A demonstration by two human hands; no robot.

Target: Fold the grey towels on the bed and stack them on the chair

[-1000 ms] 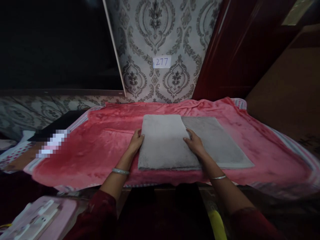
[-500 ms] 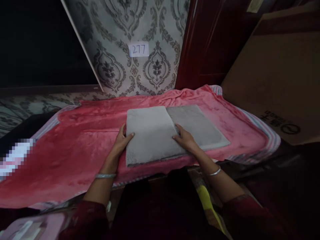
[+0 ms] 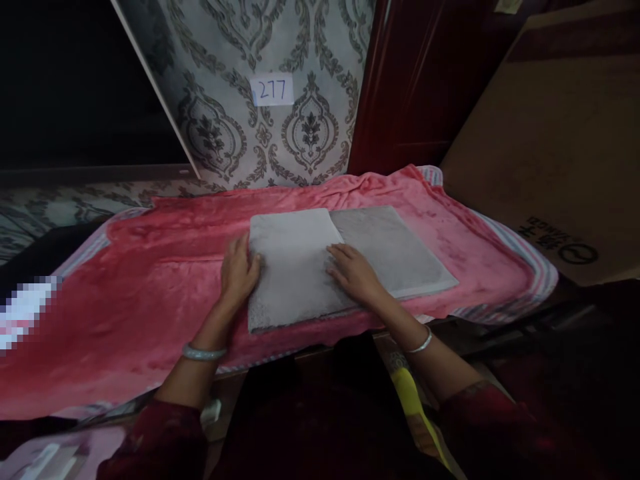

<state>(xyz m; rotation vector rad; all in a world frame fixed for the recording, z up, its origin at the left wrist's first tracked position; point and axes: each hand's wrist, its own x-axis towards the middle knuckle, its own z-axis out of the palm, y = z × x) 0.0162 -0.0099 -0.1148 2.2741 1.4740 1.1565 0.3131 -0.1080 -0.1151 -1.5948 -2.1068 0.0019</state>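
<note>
A grey plush cloth [image 3: 295, 273] lies folded on a pink-red blanket, its left part doubled over into a thicker panel. The single, flatter part of the cloth stretches out to the right. At the cloth's left edge, my left hand [image 3: 239, 270] is open, fingers pointing away from me and thumb by the fold. My right hand [image 3: 354, 272] rests open on the right side of the folded panel, palm down with fingers stretched leftward. Neither hand grips the cloth.
The pink-red blanket [image 3: 190, 293] with striped borders covers the surface. Behind it is a patterned wall with a paper label [image 3: 273, 89] reading 277. A dark screen [image 3: 90, 87] stands at left, a large cardboard box [image 3: 555, 147] at right. A pink object [image 3: 100, 443] sits at lower left.
Both hands have loosened from the folded panel's side edges. The right hand has shifted left onto its top, and the left has opened beside its edge. The cloth keeps its shape.
</note>
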